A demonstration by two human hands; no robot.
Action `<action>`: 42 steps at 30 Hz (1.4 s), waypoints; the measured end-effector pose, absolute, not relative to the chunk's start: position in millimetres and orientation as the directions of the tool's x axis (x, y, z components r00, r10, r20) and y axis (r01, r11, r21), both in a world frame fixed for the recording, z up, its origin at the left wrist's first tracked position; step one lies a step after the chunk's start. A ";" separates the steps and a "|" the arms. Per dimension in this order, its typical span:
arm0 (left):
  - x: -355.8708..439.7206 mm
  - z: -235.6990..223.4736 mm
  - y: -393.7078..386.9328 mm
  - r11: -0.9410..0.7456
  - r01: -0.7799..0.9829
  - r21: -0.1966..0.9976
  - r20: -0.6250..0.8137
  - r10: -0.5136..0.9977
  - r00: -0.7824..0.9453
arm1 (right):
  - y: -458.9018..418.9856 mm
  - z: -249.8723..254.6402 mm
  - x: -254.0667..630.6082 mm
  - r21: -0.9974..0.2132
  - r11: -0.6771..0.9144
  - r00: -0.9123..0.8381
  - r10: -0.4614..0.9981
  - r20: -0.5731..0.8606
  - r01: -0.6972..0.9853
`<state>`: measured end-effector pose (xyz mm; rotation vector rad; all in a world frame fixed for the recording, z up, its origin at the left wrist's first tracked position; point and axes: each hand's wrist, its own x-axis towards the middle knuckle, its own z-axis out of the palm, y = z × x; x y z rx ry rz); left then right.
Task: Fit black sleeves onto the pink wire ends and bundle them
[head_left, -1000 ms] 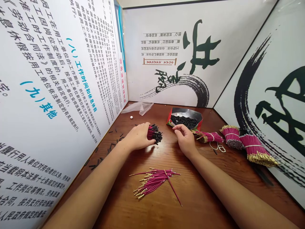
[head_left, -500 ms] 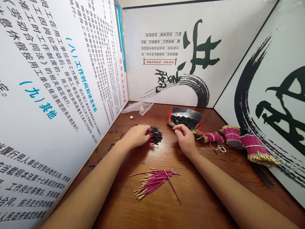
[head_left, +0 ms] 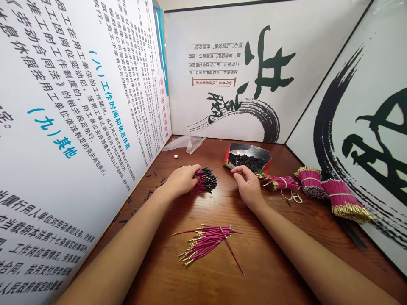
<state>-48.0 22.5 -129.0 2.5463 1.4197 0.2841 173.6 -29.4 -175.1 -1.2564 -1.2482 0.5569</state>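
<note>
My left hand (head_left: pixel 182 181) is wrapped round a bundle of magenta wires (head_left: pixel 206 180) whose right-hand ends wear black sleeves. The hand covers the rest of that bundle. My right hand (head_left: pixel 248 183) is closed, thumb and forefinger pressed together, just in front of the red box (head_left: pixel 267 163); anything in that pinch is too small to make out. Short black sleeves (head_left: pixel 246 162) fill the box. Nearer to me, loose magenta wires (head_left: pixel 206 241) with gold tips lie in a fan on the table, and a single wire (head_left: pixel 233 252) crosses their right end.
Right of my right hand lie a tied wire bundle (head_left: pixel 282 182), a white loop of cord (head_left: pixel 296 197) and two thicker bundles (head_left: pixel 309 182). Stray black sleeves (head_left: pixel 149 195) are scattered at left. A clear plastic bag (head_left: pixel 187 144) lies at the back. Printed boards (head_left: pixel 222 25) wall the table.
My left hand and its wire bundle have turned very slightly. The right hand stays in the same pinch near the box.
</note>
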 end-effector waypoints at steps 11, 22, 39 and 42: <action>-48.1 -130.4 23.2 -0.485 0.804 0.343 0.061 0.866 0.497 | -28.7 -175.8 173.6 -0.907 0.295 0.314 0.867 0.386 0.301; -51.3 -118.5 25.3 -0.200 0.383 0.902 -0.001 0.885 0.465 | -28.5 -176.1 174.0 -0.906 0.292 0.310 0.870 0.384 0.305; -59.7 -98.9 26.9 0.199 -0.149 0.969 -0.128 0.913 0.388 | -28.4 -177.2 174.3 -0.910 0.287 0.302 0.876 0.375 0.299; -60.1 -99.6 27.4 0.200 -0.142 0.969 -0.132 0.913 0.387 | -28.3 -177.4 174.6 -0.910 0.292 0.298 0.877 0.377 0.293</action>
